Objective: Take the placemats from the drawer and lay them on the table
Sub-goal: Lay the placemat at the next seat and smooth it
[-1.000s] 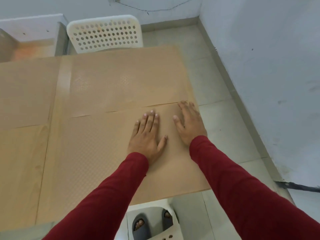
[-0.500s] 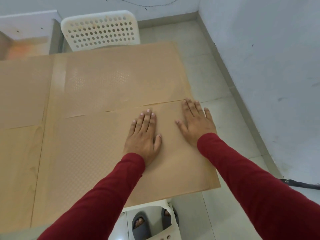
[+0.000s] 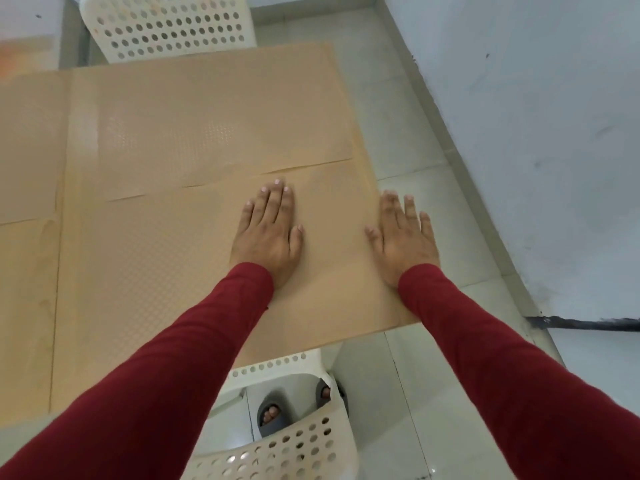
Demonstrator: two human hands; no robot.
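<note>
Several tan textured placemats lie flat on the table. The near right placemat (image 3: 156,265) spreads under both my hands. My left hand (image 3: 268,233) presses flat on it with straight fingers. My right hand (image 3: 403,237) lies flat at that mat's right edge, its fingers reaching past the edge over the floor. Beyond it lies a far placemat (image 3: 207,123), the two meeting at a seam just ahead of my left fingertips. More mats (image 3: 24,150) cover the table to the left.
A white perforated plastic chair (image 3: 166,26) stands at the table's far side. Another white chair (image 3: 284,441) sits right below me at the near edge. The white wall (image 3: 536,133) runs close along the right, with tiled floor (image 3: 408,140) between.
My right hand has slid to the right, from the middle of the near mat to its right edge. My left hand has stayed pressed in about the same spot.
</note>
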